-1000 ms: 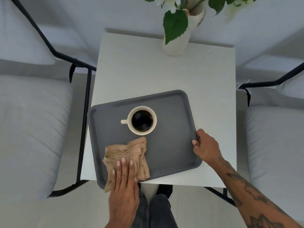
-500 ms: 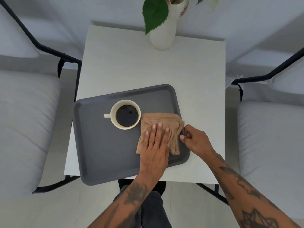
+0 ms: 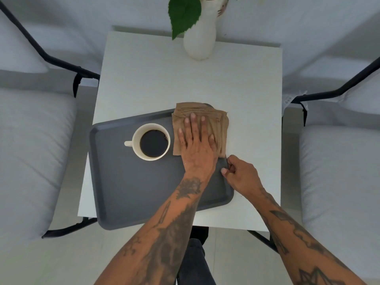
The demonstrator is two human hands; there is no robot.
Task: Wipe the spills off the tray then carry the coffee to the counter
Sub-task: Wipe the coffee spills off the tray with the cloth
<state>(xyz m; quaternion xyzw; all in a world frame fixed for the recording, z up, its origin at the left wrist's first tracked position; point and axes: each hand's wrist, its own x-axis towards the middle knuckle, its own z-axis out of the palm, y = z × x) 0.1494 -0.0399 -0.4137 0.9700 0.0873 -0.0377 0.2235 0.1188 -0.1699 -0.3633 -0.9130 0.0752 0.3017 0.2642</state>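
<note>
Floor [image 3: 41,264], pale, at 6 o'clock. White table [image 3: 185,85] between two cushioned chairs [image 3: 30,151]. Grey tray [image 3: 133,192] overhangs the near table edge. Right hand [image 3: 242,177] pinches the tray's 3 o'clock rim. Left hand [image 3: 197,145], fingers spread flat, presses the tan cloth [image 3: 218,120] on the tray's 1 o'clock corner. Coffee cup [image 3: 151,141] just beside the cloth, at its 9 o'clock. Vase [image 3: 200,38] at the table's 12 o'clock; bare tabletop between.

Left hand [image 3: 197,145] flat, fingers spread, pressing tan cloth [image 3: 200,118] onto far-right corner of grey tray [image 3: 127,194]; cloth overhangs the rim there. Coffee cup [image 3: 151,141] just left of cloth, handle pointing left. Right hand [image 3: 240,175] pinches tray's right rim, near the cloth.
</note>
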